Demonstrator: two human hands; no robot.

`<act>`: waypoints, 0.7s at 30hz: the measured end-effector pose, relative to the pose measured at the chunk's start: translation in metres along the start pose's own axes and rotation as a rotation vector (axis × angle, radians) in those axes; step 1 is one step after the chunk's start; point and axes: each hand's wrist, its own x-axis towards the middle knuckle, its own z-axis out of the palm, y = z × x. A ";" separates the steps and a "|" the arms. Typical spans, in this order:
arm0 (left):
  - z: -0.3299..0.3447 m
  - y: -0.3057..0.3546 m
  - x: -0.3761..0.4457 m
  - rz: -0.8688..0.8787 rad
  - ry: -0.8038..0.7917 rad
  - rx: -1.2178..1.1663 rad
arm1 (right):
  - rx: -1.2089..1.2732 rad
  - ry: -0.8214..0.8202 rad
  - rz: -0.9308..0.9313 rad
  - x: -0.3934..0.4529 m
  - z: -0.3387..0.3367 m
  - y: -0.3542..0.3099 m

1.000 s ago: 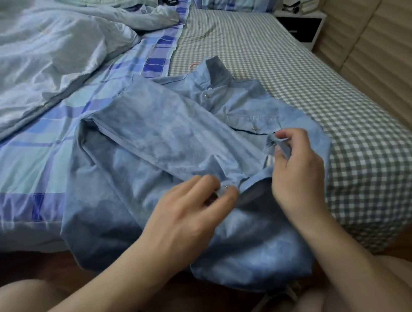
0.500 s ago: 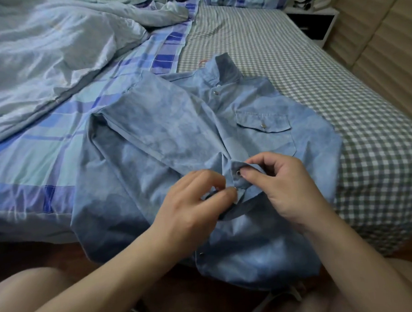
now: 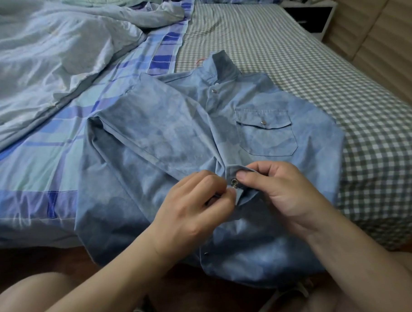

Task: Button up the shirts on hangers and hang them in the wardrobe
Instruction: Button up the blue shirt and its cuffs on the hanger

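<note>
A blue denim shirt (image 3: 171, 138) lies front up across the bed edge, its hem hanging over the side. A pink hanger hook (image 3: 200, 60) peeks out by the collar. The top snap near the collar looks fastened. My left hand (image 3: 193, 206) pinches the left placket edge at mid-chest. My right hand (image 3: 282, 190) pinches the right placket edge, folded back so a metal snap (image 3: 234, 183) shows between the two thumbs. The hands are almost touching. One sleeve is folded across the left front.
A rumpled pale blue duvet (image 3: 42, 56) covers the bed's left side over a blue plaid sheet (image 3: 35, 168). Green-and-white checked sheet (image 3: 314, 63) covers the right. A white-and-black nightstand (image 3: 312, 14) stands at the far right beside a beige padded wall. My knees sit below the bed edge.
My right hand carried its placket edge leftwards to meet my left hand, then turned it so the snap shows. The view shifted slightly closer to the shirt.
</note>
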 end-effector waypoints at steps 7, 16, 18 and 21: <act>-0.002 -0.002 -0.003 -0.021 0.025 0.059 | -0.188 -0.003 -0.122 -0.002 -0.004 -0.002; 0.003 0.000 -0.006 -0.321 0.076 -0.109 | -0.301 -0.031 -0.221 -0.002 -0.004 -0.003; 0.002 0.002 -0.006 -0.485 0.030 -0.204 | -0.292 -0.042 -0.221 -0.001 -0.004 -0.002; 0.005 0.006 -0.006 -0.688 -0.011 -0.275 | -0.311 -0.039 -0.228 0.001 -0.004 0.003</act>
